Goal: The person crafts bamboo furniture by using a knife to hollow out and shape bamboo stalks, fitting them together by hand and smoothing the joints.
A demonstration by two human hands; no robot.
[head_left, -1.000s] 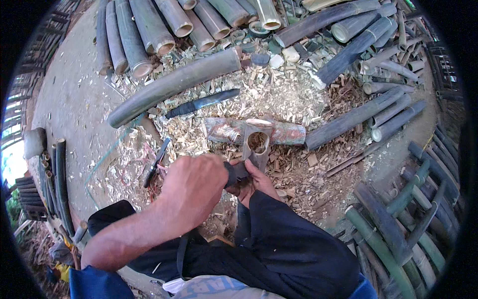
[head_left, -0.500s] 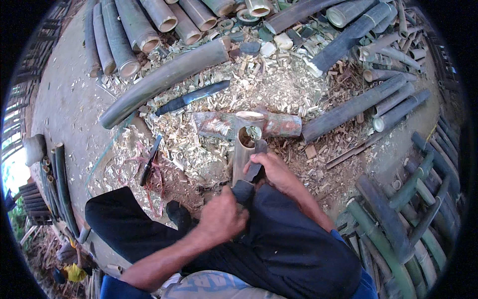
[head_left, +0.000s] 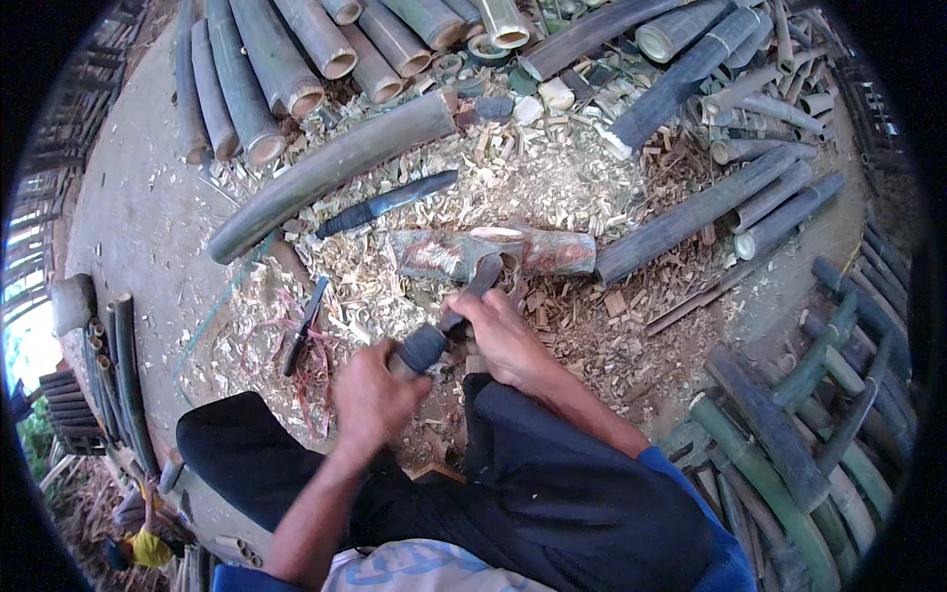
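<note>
Short upright bamboo piece standing amid wood chips on the ground, just in front of a reddish bamboo section lying crosswise. Dark-handled tool angled up toward the upright piece's open mouth, tip at its rim. Left hand wrapped around the thick handle end, fingers closed on it. Right hand further up the tool beside the upright piece, fingers curled; exact hold hard to tell. Dark trousers below, knees apart. Long knife lying on the chips beyond, beside a long grey-green bamboo pole. Smaller dark blade to the left on shavings. Cut bamboo culms stacked at the top, more poles on the right.
</note>
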